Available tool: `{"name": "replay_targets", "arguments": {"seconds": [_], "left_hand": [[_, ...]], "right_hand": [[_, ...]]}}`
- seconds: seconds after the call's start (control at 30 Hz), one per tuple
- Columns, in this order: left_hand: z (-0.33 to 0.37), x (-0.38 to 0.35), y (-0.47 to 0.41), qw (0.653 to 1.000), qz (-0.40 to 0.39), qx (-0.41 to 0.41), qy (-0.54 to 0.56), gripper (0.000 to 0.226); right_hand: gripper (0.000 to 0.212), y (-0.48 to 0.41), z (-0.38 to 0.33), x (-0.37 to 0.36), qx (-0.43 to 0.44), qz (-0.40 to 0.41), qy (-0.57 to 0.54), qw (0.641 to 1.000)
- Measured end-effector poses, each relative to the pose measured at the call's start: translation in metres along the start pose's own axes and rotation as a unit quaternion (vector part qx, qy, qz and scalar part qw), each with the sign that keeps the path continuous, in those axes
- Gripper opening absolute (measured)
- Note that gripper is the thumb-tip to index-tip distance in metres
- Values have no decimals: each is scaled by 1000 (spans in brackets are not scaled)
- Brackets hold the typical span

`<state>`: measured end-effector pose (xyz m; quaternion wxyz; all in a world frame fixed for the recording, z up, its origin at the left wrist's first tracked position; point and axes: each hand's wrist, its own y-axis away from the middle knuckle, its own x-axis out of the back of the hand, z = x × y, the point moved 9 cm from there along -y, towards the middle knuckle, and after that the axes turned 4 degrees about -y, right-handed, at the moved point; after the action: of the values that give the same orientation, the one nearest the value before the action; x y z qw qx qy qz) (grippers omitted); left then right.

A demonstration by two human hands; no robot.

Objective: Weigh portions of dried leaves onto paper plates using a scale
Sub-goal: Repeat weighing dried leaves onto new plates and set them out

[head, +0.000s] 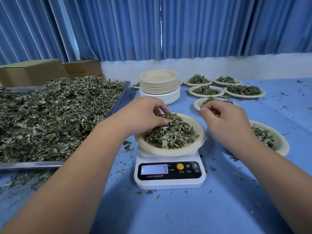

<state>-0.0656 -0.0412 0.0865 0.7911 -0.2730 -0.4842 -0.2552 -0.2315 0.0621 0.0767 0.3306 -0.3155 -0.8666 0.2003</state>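
A white digital scale (169, 173) stands at the middle of the blue table, its display lit. On it sits a paper plate (200, 135) holding a heap of dried leaves (173, 134). My left hand (143, 114) rests on the heap's far left side, fingers curled into the leaves. My right hand (224, 119) hovers just right of the plate, fingers loosely curled; whether it holds any leaves cannot be seen. A large metal tray (118, 100) at the left carries a big pile of dried leaves (55, 114).
A stack of bare paper plates (158, 85) stands behind the scale. Several filled plates (243, 91) lie at the back right, another (276, 141) by my right wrist. Cardboard boxes (33, 73) sit behind the tray. Leaf crumbs litter the table. Blue curtains hang behind.
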Motion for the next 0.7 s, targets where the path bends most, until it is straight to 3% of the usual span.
{"name": "replay_targets", "arguments": {"seconds": [0.07, 0.2, 0.3, 0.5, 0.6, 0.7], "left_hand": [[-2, 3, 3, 999, 20, -2, 27, 23], [-12, 24, 14, 990, 140, 1, 18, 19], [-38, 30, 19, 982, 169, 84, -25, 23], [-74, 20, 25, 969, 126, 212, -20, 45], [-81, 0, 28, 959, 70, 258, 93, 43], [-80, -9, 27, 951, 60, 264, 152, 42]], "right_hand": [[21, 0, 1, 2, -4, 8, 2, 1000], [22, -1, 4, 6, -23, 17, 13, 1000], [22, 0, 10, 6, -55, 4, 39, 998], [42, 0, 19, 3, -109, -40, 110, 987], [54, 6, 30, -4, -164, -88, 88, 979], [52, 11, 36, -12, -204, -117, 20, 972]]}}
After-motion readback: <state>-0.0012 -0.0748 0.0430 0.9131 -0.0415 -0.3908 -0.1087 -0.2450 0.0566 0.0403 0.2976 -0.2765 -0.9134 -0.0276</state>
